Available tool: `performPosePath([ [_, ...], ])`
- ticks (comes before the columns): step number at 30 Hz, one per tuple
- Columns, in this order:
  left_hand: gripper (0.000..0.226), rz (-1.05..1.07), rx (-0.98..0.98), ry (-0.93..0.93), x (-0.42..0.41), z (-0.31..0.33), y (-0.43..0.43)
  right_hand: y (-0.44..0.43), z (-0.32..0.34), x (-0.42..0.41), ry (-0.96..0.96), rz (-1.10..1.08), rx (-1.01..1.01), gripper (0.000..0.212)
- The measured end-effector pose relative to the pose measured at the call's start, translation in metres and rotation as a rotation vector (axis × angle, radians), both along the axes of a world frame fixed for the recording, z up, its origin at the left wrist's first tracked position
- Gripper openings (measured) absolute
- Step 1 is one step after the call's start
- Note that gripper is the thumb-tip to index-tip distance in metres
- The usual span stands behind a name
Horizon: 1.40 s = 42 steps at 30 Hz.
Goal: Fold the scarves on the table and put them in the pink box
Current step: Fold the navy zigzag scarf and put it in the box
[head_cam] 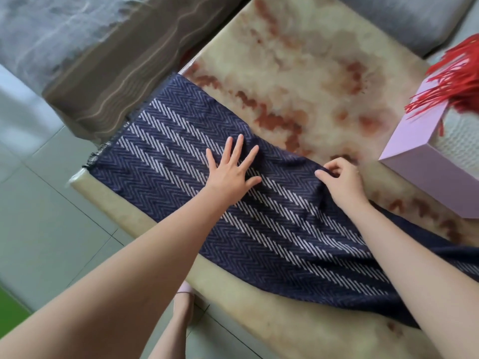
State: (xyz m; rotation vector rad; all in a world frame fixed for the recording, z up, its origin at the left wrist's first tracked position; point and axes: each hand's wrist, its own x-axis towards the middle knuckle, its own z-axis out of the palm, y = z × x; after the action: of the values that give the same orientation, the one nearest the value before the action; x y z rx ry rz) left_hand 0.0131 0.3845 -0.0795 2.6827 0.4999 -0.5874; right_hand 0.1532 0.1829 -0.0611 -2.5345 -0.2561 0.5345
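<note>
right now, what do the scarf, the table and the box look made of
scarf: soft woven matte fabric, judging by its herringbone weave and frayed end.
table: glossy stone or imitation, mottled cream and rust.
box: probably smooth matte card, given crisp flat lilac walls.

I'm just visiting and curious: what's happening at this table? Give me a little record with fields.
surface: marbled table
item in work: navy scarf, spread out, not yet folded
left hand: fingers spread, presses flat on the navy scarf
right hand: pinches the scarf's far edge
pink box: to the right, on the table
already in the box: red fringed scarf, white knit piece
</note>
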Motion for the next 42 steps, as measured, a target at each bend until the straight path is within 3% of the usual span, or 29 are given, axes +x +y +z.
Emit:
performPosePath([
  [6, 0.075, -0.023, 0.095, -0.032, 0.012, -0.001, 0.005, 0.001, -0.005, -0.004, -0.017, -0.162, 0.076, 0.01],
  [9, 0.071, -0.054, 0.04, -0.088, 0.025, 0.0, 0.004, 0.002, -0.01, -0.007, -0.051, -0.099, -0.044, 0.008],
  [12, 0.073, -0.077, 0.035, 0.001, 0.034, 0.0, -0.001, -0.003, -0.01, -0.006, -0.217, -0.004, -0.199, 0.02],
  [16, 0.073, -0.075, 0.064, -0.021, 0.02, 0.0, -0.01, -0.015, -0.003, -0.016, -0.297, 0.096, -0.11, 0.027],
  [19, 0.071, -0.136, 0.051, -0.084, -0.001, 0.004, -0.032, -0.044, -0.003, -0.046, -0.292, 0.125, -0.056, 0.03],
  [23, 0.071, -0.276, -0.015, -0.103, -0.036, 0.003, -0.076, -0.106, -0.006, -0.095, -0.286, 0.214, -0.154, 0.052],
  [29, 0.079, -0.236, 0.094, -0.254, -0.071, -0.008, -0.111, -0.195, 0.004, -0.153, -0.364, 0.233, -0.181, 0.049],
  [35, 0.069, -0.384, -0.1, -0.37, -0.077, 0.011, -0.166, -0.267, 0.006, -0.178, -0.34, 0.118, -0.171, 0.041],
  [38, 0.057, -0.414, -0.227, -0.359, -0.079, 0.015, -0.202, -0.283, 0.002, -0.174, -0.334, 0.035, -0.213, 0.041],
  [42, 0.053, -0.466, -0.255, -0.326, -0.078, 0.016, -0.236, -0.3, -0.01, -0.159, -0.287, -0.076, -0.195, 0.038],
])
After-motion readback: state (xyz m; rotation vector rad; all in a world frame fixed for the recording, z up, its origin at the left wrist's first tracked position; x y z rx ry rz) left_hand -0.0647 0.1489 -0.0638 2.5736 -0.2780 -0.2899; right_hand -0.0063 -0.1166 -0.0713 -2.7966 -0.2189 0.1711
